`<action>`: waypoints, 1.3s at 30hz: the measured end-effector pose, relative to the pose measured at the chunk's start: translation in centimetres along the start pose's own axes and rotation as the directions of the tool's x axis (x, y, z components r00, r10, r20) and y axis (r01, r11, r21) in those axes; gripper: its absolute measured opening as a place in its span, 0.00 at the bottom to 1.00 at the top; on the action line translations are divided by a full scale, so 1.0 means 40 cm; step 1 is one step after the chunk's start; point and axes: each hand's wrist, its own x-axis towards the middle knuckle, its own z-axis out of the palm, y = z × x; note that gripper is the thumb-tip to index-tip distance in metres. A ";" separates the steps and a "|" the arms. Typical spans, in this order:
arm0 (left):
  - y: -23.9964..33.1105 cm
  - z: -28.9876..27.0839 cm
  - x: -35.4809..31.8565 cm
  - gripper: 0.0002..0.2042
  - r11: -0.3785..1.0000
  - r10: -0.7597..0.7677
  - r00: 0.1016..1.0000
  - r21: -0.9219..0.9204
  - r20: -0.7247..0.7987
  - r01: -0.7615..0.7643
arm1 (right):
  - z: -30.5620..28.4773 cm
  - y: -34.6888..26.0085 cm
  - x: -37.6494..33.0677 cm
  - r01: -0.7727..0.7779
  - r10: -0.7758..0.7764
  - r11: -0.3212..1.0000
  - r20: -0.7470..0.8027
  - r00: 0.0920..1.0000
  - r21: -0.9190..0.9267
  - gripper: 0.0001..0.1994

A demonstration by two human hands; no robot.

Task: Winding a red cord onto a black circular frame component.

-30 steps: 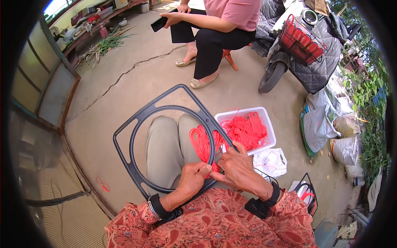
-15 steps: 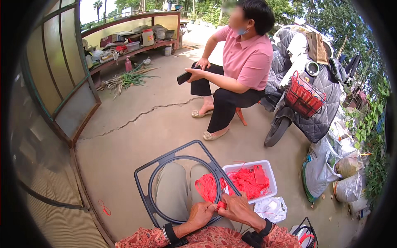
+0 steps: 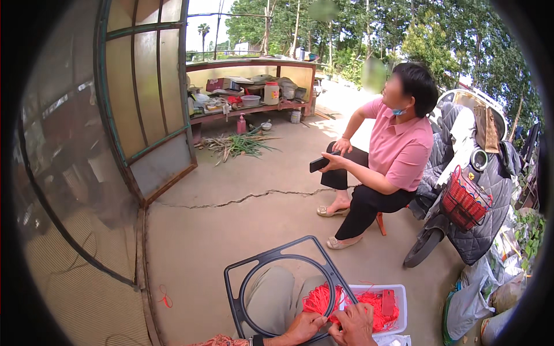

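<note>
A dark square plastic frame with a round inner ring (image 3: pixel 279 255) leans over my knees (image 3: pixel 270 300). At the ring's lower right, my left hand (image 3: pixel 304 328) is closed on the frame, thumb and fingers pressed to the ring. My right hand (image 3: pixel 354 326) is beside it, fingers bent in a pinch on thin red cord at the ring. A loose hank of red cord (image 3: pixel 318 299) lies by my knee, partly seen through the ring. More tangled red cord (image 3: pixel 382 314) fills a white plastic tray (image 3: pixel 402 300) just right of my hands. The lower parts of both hands are cut off or hidden.
A person in a pink shirt (image 3: pixel 400 141) sits ahead on a stool, holding a phone (image 3: pixel 319 165). At right stand a covered scooter (image 3: pixel 483 222) with a red basket (image 3: pixel 465 203) and several sacks (image 3: pixel 470 303). A metal-framed door (image 3: pixel 161 158) stands left.
The view has tilted up and turned left, so everything sits lower and farther right in it. My hands stay at the ring; the right hand's fingers have shifted and look less tightly bunched.
</note>
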 end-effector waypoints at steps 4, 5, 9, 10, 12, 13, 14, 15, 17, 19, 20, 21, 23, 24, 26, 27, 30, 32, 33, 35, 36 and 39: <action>0.001 -0.009 -0.007 0.12 0.950 -0.124 0.990 -0.296 -0.072 0.098 | 0.051 -0.011 -0.011 -0.120 0.124 0.953 0.006 0.992 0.277 0.12; 0.001 -0.017 -0.005 0.12 0.953 -0.121 0.989 -0.290 -0.088 0.091 | 0.065 -0.013 -0.010 -0.190 0.211 0.890 -0.005 0.978 0.416 0.12; -0.041 -0.025 0.010 0.13 0.913 -0.161 0.986 -0.386 -0.035 0.135 | 0.098 -0.017 -0.003 -0.195 0.269 0.863 -0.098 0.958 0.466 0.10; -0.055 -0.025 0.019 0.13 0.910 -0.192 0.981 -0.380 -0.023 0.169 | 0.109 -0.013 0.002 -0.262 0.347 0.819 -0.077 0.935 0.511 0.09; 0.043 -0.025 0.006 0.13 0.885 -0.200 0.978 -0.437 -0.052 0.158 | 0.127 0.007 -0.005 -0.332 0.431 0.759 -0.050 0.901 0.560 0.09; 0.083 -0.026 0.002 0.13 0.856 -0.206 0.975 -0.497 -0.079 0.141 | 0.131 0.018 -0.010 -0.368 0.486 0.695 -0.027 0.873 0.617 0.08; 0.084 -0.028 0.003 0.13 0.860 -0.208 0.975 -0.490 -0.083 0.142 | 0.130 0.027 -0.010 -0.401 0.537 0.625 0.004 0.843 0.669 0.08; 0.081 -0.033 0.001 0.12 0.854 -0.221 0.973 -0.496 -0.072 0.158 | 0.125 0.030 -0.012 -0.399 0.539 0.619 0.003 0.842 0.677 0.08; 0.054 -0.029 0.008 0.11 0.851 -0.234 0.970 -0.495 -0.061 0.174 | 0.110 0.017 -0.014 -0.461 0.444 0.525 0.232 0.865 0.715 0.11; -0.010 -0.011 0.025 0.08 0.919 -0.227 0.959 -0.363 -0.167 0.154 | 0.124 0.005 -0.001 -0.269 0.299 0.690 0.075 0.951 0.671 0.17; -0.019 -0.010 0.029 0.07 0.866 -0.224 0.966 -0.481 -0.126 0.138 | 0.159 0.022 -0.020 -0.255 0.260 0.647 0.106 0.960 0.719 0.25; 0.007 -0.013 0.031 0.07 0.869 -0.223 0.966 -0.477 -0.133 0.135 | 0.159 0.038 -0.019 -0.249 0.256 0.643 0.102 0.961 0.724 0.25; 0.075 -0.011 0.018 0.09 0.793 -0.245 0.967 -0.588 -0.065 0.162 | 0.146 0.063 -0.027 -0.212 0.181 0.581 0.129 0.975 0.786 0.32; 0.107 -0.016 0.010 0.10 0.796 -0.262 0.963 -0.579 -0.069 0.175 | 0.151 0.074 -0.040 -0.223 0.136 0.577 0.176 0.975 0.786 0.36; 0.073 -0.017 0.018 0.10 0.793 -0.279 0.957 -0.581 -0.078 0.184 | 0.147 0.092 -0.052 -0.182 0.090 0.583 0.159 0.983 0.792 0.36; 0.048 -0.015 0.021 0.10 0.786 -0.295 0.953 -0.586 -0.077 0.196 | 0.147 0.098 -0.057 -0.147 0.050 0.594 0.146 0.988 0.791 0.37; 0.035 -0.013 0.019 0.10 0.821 -0.296 0.949 -0.538 -0.112 0.193 | 0.176 0.112 -0.072 -0.184 0.065 0.628 0.185 0.981 0.756 0.28; 0.069 -0.005 0.014 0.11 0.870 -0.245 0.962 -0.466 -0.123 0.162 | 0.158 0.112 -0.052 -0.189 0.089 0.649 0.173 0.981 0.737 0.20; 0.114 0.004 0.009 0.11 0.853 -0.267 0.948 -0.501 -0.170 0.150 | 0.149 0.112 -0.039 -0.188 0.086 0.648 0.175 0.981 0.738 0.20; 0.140 0.007 0.009 0.10 0.834 -0.290 0.932 -0.535 -0.218 0.134 | 0.142 0.113 -0.026 -0.092 0.073 0.658 0.058 0.996 0.747 0.20; 0.135 -0.001 0.013 0.10 0.832 -0.334 0.918 -0.524 -0.214 0.181 | 0.150 0.115 -0.026 -0.070 0.078 0.672 0.023 0.997 0.737 0.19; 0.151 -0.013 0.009 0.10 0.832 -0.383 0.903 -0.497 -0.195 0.246 | 0.121 0.102 -0.016 -0.193 0.256 0.300 0.116 0.960 0.934 0.18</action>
